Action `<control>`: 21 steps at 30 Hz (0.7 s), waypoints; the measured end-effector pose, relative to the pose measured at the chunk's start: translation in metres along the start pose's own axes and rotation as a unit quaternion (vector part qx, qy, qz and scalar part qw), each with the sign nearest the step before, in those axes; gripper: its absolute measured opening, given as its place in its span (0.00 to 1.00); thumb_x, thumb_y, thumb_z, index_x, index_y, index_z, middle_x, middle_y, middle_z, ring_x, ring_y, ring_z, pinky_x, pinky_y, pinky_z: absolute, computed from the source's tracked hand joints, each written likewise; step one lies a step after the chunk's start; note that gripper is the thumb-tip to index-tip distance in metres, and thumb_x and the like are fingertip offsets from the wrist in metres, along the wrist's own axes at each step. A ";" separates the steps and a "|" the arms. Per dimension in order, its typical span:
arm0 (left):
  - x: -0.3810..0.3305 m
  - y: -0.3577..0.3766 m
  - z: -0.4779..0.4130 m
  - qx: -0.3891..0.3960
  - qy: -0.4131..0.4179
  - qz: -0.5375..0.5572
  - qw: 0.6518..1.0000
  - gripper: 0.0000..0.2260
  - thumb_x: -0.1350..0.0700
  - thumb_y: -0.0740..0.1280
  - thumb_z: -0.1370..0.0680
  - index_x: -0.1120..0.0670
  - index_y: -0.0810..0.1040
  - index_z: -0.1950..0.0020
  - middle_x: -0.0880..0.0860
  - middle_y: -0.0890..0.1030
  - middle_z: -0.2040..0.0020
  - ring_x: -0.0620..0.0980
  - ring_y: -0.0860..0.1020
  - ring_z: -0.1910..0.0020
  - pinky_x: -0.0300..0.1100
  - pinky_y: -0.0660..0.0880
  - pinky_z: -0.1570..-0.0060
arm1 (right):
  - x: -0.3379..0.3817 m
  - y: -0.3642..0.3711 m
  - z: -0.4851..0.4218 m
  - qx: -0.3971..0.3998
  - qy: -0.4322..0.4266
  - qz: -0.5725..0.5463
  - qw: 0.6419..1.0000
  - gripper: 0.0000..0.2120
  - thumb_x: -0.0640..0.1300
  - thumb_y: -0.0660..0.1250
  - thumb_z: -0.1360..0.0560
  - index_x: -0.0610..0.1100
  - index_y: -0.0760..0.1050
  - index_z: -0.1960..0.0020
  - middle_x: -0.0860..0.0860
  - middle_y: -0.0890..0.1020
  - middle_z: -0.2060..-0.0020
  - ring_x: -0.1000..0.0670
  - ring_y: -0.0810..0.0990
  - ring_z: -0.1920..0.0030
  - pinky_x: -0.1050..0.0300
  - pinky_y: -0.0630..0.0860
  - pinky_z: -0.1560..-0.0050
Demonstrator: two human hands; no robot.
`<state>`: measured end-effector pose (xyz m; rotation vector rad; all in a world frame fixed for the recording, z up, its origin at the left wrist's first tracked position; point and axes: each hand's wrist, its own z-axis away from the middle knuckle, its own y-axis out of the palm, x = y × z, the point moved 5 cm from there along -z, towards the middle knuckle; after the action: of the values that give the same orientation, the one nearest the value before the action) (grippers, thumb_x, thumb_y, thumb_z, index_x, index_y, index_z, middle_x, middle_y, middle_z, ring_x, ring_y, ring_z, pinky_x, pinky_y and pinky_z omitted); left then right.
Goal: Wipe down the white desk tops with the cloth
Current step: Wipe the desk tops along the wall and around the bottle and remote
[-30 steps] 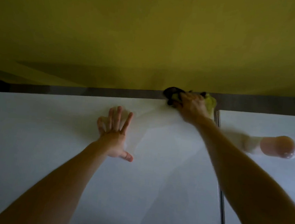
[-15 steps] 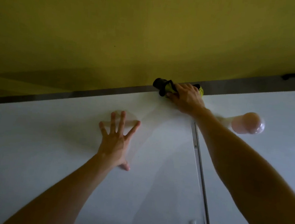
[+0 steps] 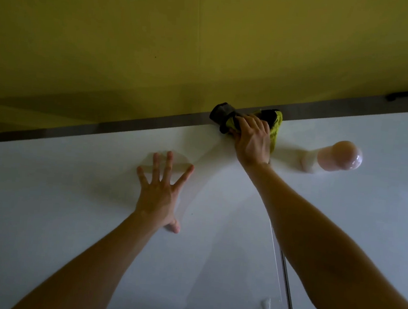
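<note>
1. Right hand [image 3: 252, 140]: upper centre of frame, fingers bent over the bunched cloth [image 3: 276, 127], gripping it and pressing it onto the desktop.
2. Cloth: yellow-green, with a dark part sticking out left of the hand. It sits at the far edge of the tops, touching the grey strip [image 3: 101, 127].
3. Left hand [image 3: 158, 194]: centre-left of frame, palm flat on the desk [image 3: 58, 203], fingers straight and splayed, thumb out to the right. It holds nothing.
4. Hands are well apart, with the left one lower and further left than the right. Both forearms come in from the bottom edge.
5. Two white tops: the desk fills left and centre, the right desk [image 3: 378, 206] fills the right side. The seam [image 3: 285, 279] between them runs up from lower right, and the right forearm covers its upper part.
6. Grey strip runs diagonally along the back edge. Yellow wall [image 3: 207, 43] fills the upper half.
7. Glossy pink blob [image 3: 339, 155] on the right desk, near the cloth, not touching it. Can't tell what it is.
8. Small black item [image 3: 404, 95] on the strip, upper right. Too small to identify.
</note>
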<state>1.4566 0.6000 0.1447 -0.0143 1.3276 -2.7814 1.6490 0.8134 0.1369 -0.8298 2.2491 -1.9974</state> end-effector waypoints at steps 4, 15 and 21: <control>-0.001 0.001 -0.001 -0.009 0.001 0.002 1.000 0.78 0.25 0.82 0.43 0.40 0.20 0.20 0.63 0.17 0.23 0.74 0.26 0.20 0.82 0.47 0.24 | 0.005 -0.019 0.015 -0.007 -0.019 0.004 1.000 0.15 0.37 0.65 0.21 0.42 0.82 0.36 0.44 0.86 0.42 0.38 0.82 0.37 0.42 0.77 0.40; -0.005 -0.007 0.004 0.005 -0.012 -0.028 1.000 0.76 0.27 0.81 0.41 0.40 0.23 0.19 0.66 0.23 0.19 0.76 0.30 0.19 0.79 0.49 0.23 | 0.027 -0.060 0.143 0.200 0.082 -0.089 0.972 0.09 0.48 0.77 0.22 0.47 0.86 0.43 0.49 0.85 0.52 0.42 0.84 0.55 0.49 0.81 0.57; -0.066 -0.023 0.044 -0.057 0.065 0.346 0.934 0.26 0.42 0.76 0.21 0.47 0.76 0.26 0.47 0.84 0.34 0.47 0.82 0.33 0.47 0.77 0.32 | 0.016 -0.127 0.188 0.143 0.338 -0.292 0.883 0.09 0.54 0.77 0.21 0.55 0.81 0.58 0.50 0.84 0.58 0.48 0.84 0.58 0.51 0.81 0.60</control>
<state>1.5233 0.5840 0.1915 0.5316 1.2055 -2.1335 1.7489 0.6296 0.2264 -0.9681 2.0026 -3.2383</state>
